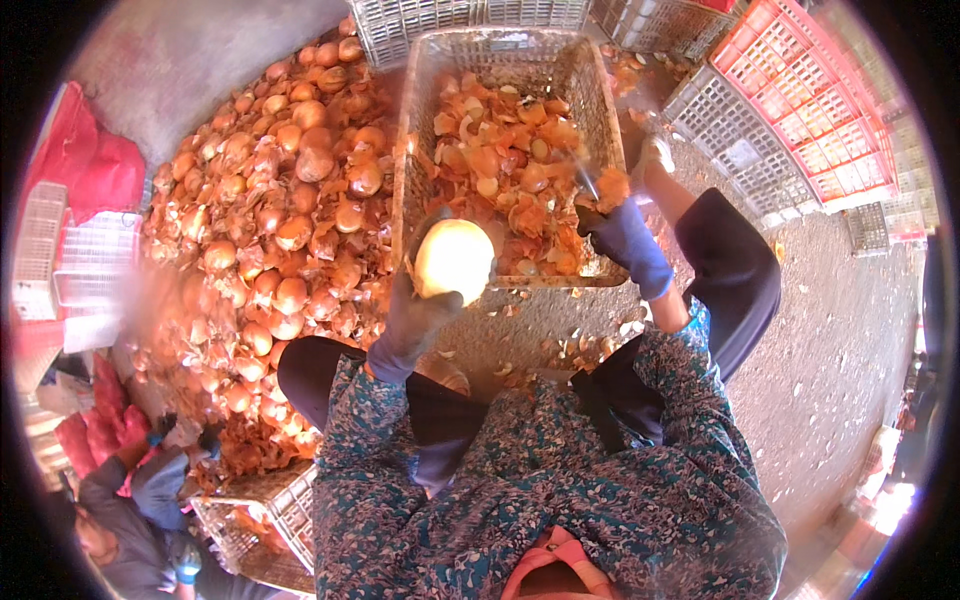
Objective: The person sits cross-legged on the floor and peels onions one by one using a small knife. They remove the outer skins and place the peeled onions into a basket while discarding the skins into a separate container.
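Note:
My left hand (412, 324), in a dark work glove, grips a pale peeled onion (454, 261) above the near left corner of a plastic crate (504, 282). My right hand (628, 238), in a blue and black glove, holds a knife (587, 177) over the crate's right side. Its blade points away from me, and a piece of brown onion skin (613, 189) hangs beside it. Loose onion skins (499, 161) lie heaped inside the crate. The knife's handle is mostly hidden in my glove.
A large pile of unpeeled onions (292, 232) spreads along the left. Grey crates (739, 146) and a red crate (814, 97) stand at the right. At the lower left, another person (139, 510) works beside a skin-filled crate (255, 517). Skin scraps litter the concrete floor (810, 360).

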Available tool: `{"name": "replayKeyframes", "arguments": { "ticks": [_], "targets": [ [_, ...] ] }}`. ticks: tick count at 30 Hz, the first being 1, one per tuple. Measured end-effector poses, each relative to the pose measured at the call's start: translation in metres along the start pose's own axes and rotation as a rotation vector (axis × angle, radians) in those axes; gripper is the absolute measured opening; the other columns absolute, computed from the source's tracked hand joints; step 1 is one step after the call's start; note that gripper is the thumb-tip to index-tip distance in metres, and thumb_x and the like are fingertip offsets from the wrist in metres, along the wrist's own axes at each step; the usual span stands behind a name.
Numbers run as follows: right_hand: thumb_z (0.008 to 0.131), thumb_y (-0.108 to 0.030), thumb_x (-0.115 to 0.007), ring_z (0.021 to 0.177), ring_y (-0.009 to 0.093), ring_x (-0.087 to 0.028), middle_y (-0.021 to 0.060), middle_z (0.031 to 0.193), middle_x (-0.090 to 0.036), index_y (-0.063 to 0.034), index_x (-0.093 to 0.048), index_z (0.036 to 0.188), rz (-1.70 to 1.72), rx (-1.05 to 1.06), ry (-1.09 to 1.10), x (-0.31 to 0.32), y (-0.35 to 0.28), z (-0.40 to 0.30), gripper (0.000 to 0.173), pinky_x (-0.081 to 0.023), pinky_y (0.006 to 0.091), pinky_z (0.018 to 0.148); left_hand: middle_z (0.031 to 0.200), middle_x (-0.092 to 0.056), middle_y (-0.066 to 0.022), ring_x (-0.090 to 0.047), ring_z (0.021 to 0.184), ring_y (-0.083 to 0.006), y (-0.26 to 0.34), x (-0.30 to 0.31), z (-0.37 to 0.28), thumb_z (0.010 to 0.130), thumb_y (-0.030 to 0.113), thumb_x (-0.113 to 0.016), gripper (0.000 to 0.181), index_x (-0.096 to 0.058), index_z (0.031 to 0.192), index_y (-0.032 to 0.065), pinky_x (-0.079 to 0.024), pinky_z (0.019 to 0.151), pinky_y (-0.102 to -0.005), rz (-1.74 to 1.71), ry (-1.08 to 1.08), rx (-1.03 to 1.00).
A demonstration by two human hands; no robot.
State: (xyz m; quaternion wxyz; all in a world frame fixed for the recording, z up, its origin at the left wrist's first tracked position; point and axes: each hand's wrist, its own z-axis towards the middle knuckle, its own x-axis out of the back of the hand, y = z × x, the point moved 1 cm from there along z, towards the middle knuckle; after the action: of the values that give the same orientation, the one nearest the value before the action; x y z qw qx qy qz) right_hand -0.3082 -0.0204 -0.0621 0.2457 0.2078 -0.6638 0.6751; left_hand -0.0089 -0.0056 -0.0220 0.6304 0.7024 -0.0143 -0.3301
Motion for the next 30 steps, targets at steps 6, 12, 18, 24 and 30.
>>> {"name": "replayKeyframes", "arguments": {
  "ticks": [6, 12, 18, 24, 30],
  "targets": [
    [0.095, -0.017, -0.058, 0.089, 0.022, -0.060, 0.0082, 0.109, -0.061, -0.0056, -0.054, 0.130, 0.224, 0.565, 0.033, -0.045, -0.058, -0.037, 0.037, -0.050, 0.0319, 0.071, 0.130, -0.056, -0.0194, -0.058, 0.119, -0.0302, -0.019, 0.018, 0.000, 0.085, 0.027, -0.070, 0.077, -0.031, 0.145, -0.0030, -0.047, 0.103, -0.0420, -0.336, -0.038, 0.068],
    [0.095, -0.032, -0.061, 0.100, 0.040, -0.063, 0.0189, 0.111, -0.065, -0.0027, -0.059, 0.123, 0.018, 0.331, -0.301, -0.034, -0.094, -0.062, 0.041, -0.051, 0.0421, 0.083, 0.141, -0.048, -0.0179, -0.050, 0.129, -0.0294, -0.002, -0.009, -0.004, 0.090, 0.029, -0.064, 0.071, -0.032, 0.146, -0.0016, -0.037, 0.113, -0.0454, -0.474, -0.127, 0.153],
    [0.094, -0.033, -0.061, 0.081, 0.041, -0.064, 0.0202, 0.107, -0.065, -0.0066, -0.060, 0.123, -0.077, 0.521, 0.033, -0.038, -0.103, -0.060, 0.040, -0.051, 0.0438, 0.068, 0.140, -0.049, -0.0162, -0.049, 0.130, -0.0286, -0.011, -0.008, -0.004, 0.087, 0.030, -0.068, 0.076, -0.032, 0.145, -0.0012, -0.039, 0.113, -0.0439, -0.524, -0.074, 0.207],
    [0.095, -0.025, -0.062, 0.087, 0.037, -0.066, 0.0183, 0.108, -0.066, -0.0028, -0.060, 0.123, 0.133, 0.507, 0.056, -0.037, -0.107, -0.062, 0.036, -0.053, 0.0399, 0.074, 0.134, -0.052, -0.0140, -0.052, 0.126, -0.0271, -0.010, -0.011, -0.003, 0.080, 0.026, -0.073, 0.083, -0.030, 0.146, -0.0010, -0.041, 0.111, -0.0414, -0.547, -0.092, 0.221],
    [0.098, -0.030, -0.059, 0.076, 0.025, -0.066, 0.0116, 0.090, -0.067, -0.0017, -0.061, 0.116, 0.483, 0.329, -0.080, -0.038, -0.108, -0.069, 0.034, -0.052, 0.0333, 0.068, 0.142, -0.046, -0.0152, -0.046, 0.132, -0.0282, -0.010, -0.009, -0.003, 0.082, 0.021, -0.064, 0.079, -0.027, 0.148, -0.0021, -0.032, 0.116, -0.0423, -0.521, -0.199, 0.174]
  ]
}}
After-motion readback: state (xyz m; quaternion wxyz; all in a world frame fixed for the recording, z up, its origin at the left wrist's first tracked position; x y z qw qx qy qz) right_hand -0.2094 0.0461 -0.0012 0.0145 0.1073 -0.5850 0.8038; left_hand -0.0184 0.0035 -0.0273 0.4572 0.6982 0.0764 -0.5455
